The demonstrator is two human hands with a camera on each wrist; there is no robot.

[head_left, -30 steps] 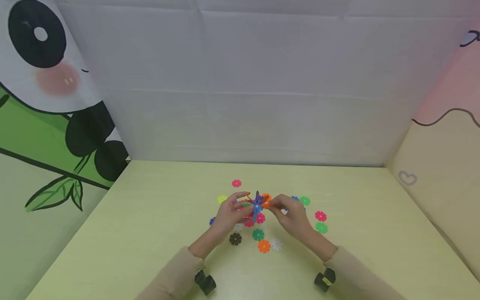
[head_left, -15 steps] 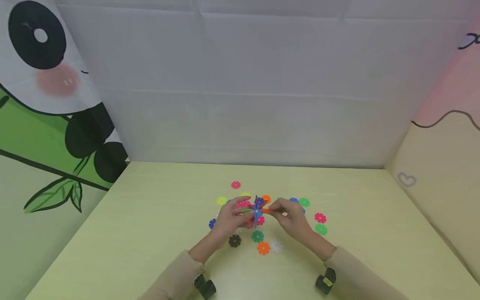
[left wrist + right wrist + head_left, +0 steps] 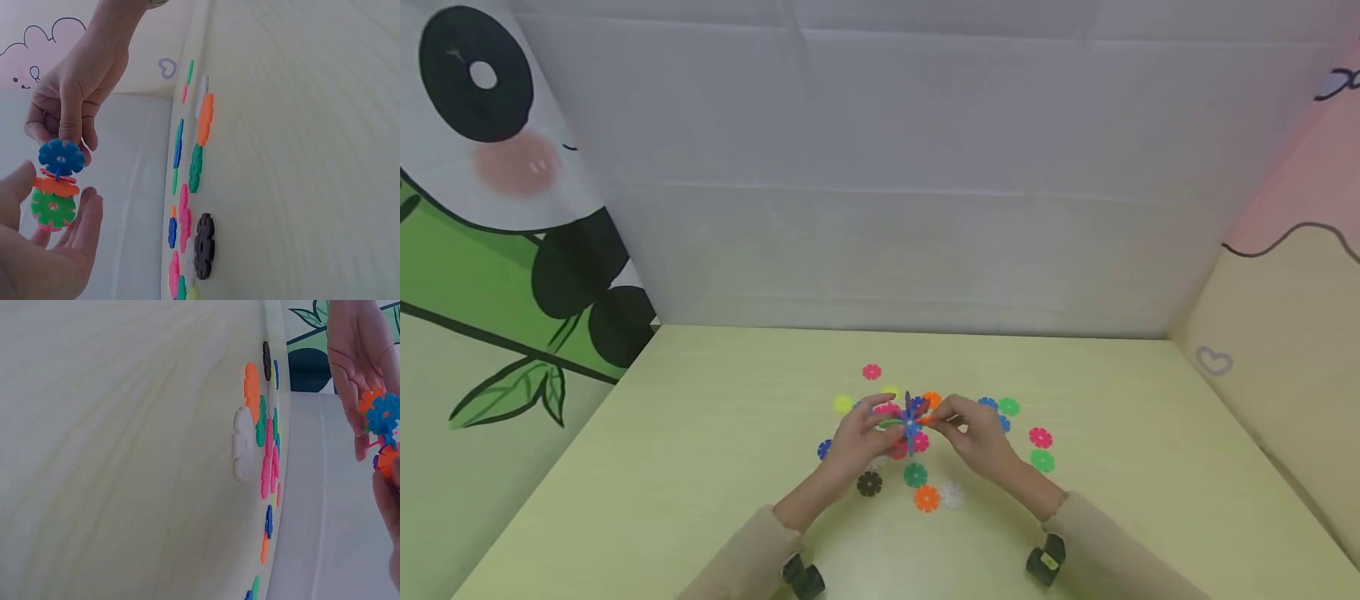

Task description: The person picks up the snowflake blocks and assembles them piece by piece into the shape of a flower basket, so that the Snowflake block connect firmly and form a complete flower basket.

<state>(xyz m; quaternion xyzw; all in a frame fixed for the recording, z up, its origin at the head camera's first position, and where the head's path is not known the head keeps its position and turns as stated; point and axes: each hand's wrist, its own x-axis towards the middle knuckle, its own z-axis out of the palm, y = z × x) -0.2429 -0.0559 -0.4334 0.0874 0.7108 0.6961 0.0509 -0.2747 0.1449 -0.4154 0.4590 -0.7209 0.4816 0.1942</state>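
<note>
In the head view a small cluster of interlocked plastic snowflake discs [image 3: 910, 425] is held up over the middle of the table. My left hand [image 3: 852, 440] grips it from the left, thumb in front and fingers behind. My right hand [image 3: 979, 437] pinches an orange disc [image 3: 927, 421] at the cluster's right side between thumb and index finger. In the left wrist view a green disc [image 3: 52, 211] sits between my left thumb and fingers, with a blue disc [image 3: 61, 157] at the right fingertips. The right wrist view shows another blue face [image 3: 384, 415] of the cluster.
Loose discs lie flat around and beneath the hands, among them a black one [image 3: 869, 483], an orange one [image 3: 927, 498], a white one [image 3: 952, 494] and a pink one [image 3: 1041, 437]. A white backdrop [image 3: 880, 183] rises behind the table [image 3: 625, 467], with printed panels at both sides.
The cluster has turned slightly and come a little lower in the head view. My right hand has shifted slightly left, with the orange disc close against the cluster. The loose discs stay put.
</note>
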